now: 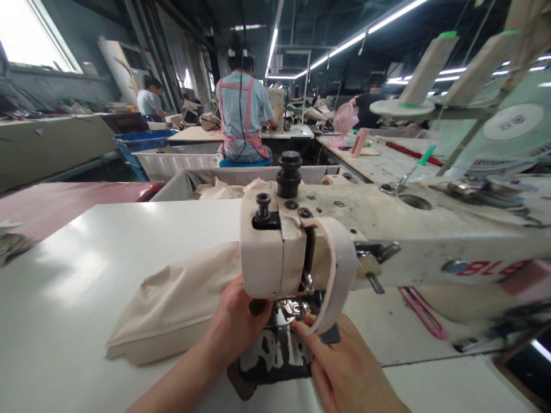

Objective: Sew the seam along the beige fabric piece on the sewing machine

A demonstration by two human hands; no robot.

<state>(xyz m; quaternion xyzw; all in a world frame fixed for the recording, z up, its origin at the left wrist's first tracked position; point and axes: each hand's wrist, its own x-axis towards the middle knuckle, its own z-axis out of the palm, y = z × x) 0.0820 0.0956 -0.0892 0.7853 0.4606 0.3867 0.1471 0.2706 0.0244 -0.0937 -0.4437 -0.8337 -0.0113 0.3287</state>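
A sewn piece of beige fabric (172,304) lies on the white table left of the sewing machine (269,246), its right end running behind the machine head. My left hand (235,321) is closed at that end, thumb and fingers curled beside the presser foot (295,310); the machine head partly covers the grip. On the other side, my right hand (340,358) has its fingers bent together close to the presser foot. What they pinch, if anything, is hidden. A pale curved strap (342,269) hangs from the machine head over the right fingertips.
The machine arm extends right, with thread cones (430,69) and a green fan (508,126) above. Pink thread snips (424,312) lie under the arm. Behind stands a bin (172,186) holding beige fabric. A person in a pink apron (245,109) sits farther back; others work beyond.
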